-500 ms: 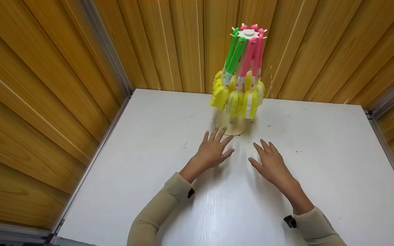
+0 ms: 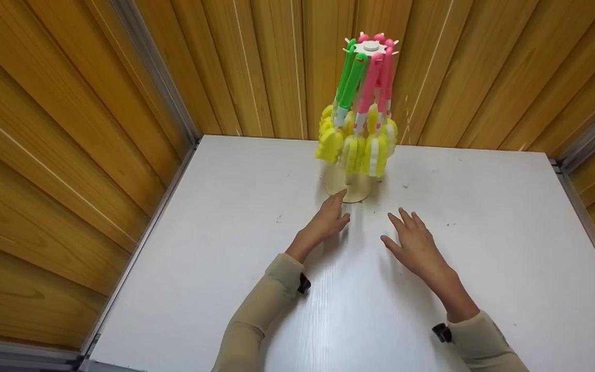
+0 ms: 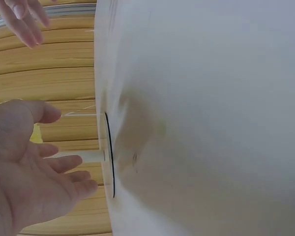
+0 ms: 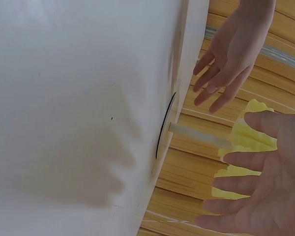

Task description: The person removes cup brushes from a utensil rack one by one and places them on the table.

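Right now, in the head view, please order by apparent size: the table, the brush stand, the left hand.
1. Table, by far the largest.
2. Brush stand.
3. Left hand, smallest, although it is nearer to the camera.

Count, head view unless noted:

- Hands: 2. Left hand (image 2: 325, 223), right hand (image 2: 415, 244), both over the worktop (image 2: 483, 258); 1 worktop.
- Sleeves: 2, beige, 1 per arm.
- Rack (image 2: 362, 119): 1, w/ 1 round base (image 2: 350, 187), 1 post, 1 white top disc (image 2: 371, 47).
- Green-handled brushes (image 2: 350, 85): 2 visible.
- Pink-handled brushes (image 2: 375, 88): approx. 2 visible in front; more pink tips at the disc's rear, exact no. can't tell.
- Yellow sponge heads (image 2: 355, 144): bunched & overlapping, at least 6; exact no. can't tell.
- Wood-panel walls: 3 sides.
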Demonstrator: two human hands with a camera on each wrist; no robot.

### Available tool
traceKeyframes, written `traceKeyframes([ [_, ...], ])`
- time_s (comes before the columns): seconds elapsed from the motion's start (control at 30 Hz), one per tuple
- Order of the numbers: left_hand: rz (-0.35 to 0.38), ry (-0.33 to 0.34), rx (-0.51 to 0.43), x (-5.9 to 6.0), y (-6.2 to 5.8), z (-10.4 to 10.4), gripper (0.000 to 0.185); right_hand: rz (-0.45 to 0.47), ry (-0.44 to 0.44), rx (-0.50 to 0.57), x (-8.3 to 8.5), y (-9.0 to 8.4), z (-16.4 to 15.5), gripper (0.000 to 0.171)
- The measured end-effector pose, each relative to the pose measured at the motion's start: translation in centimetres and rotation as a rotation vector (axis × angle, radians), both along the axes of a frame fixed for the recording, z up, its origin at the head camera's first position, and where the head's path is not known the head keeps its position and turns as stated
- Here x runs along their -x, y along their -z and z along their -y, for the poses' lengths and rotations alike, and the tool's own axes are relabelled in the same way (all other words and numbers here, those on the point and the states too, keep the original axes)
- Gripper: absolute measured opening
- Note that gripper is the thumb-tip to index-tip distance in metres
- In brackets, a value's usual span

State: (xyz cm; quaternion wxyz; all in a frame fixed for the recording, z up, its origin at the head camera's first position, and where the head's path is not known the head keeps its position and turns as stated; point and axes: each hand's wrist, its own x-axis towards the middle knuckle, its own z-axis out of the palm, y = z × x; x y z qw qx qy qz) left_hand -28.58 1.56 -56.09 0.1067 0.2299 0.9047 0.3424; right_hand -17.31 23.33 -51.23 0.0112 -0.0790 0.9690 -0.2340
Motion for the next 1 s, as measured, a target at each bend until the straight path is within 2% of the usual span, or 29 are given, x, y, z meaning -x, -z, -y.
traceKeyframes([
  [0.23,0.007,-0.088,0.03,3.4,0.5,-2.0,0.072,-0.012,-0.003,0.011,0.0,-0.1,-0.2,0.061],
  [0.33,-0.006,-0.137,0.021,5.0,0.6,-2.5,0.066,-0.004,0.001,0.013,0.0,-0.1,-0.3,0.061],
  [0.4,-0.008,-0.177,-0.047,6.0,0.6,-2.8,0.057,0.006,0.003,0.013,-0.1,0.0,-0.4,0.061],
  [0.53,-0.002,-0.208,-0.275,7.7,1.1,-3.3,0.045,0.034,0.007,0.01,-0.1,0.3,-0.6,0.062],
  [0.63,0.007,-0.206,-0.374,8.3,1.8,-3.5,0.044,0.039,0.011,0.011,0.1,0.4,-0.6,0.062],
  [0.77,0.023,-0.229,-0.442,8.7,2.6,-3.7,0.044,0.036,0.013,0.017,0.2,0.3,-0.6,0.062],
  [1.0,-0.019,-0.335,-0.552,9.3,3.9,-4.5,0.035,-0.013,0.015,0.044,0.6,-0.1,-0.5,0.058],
])
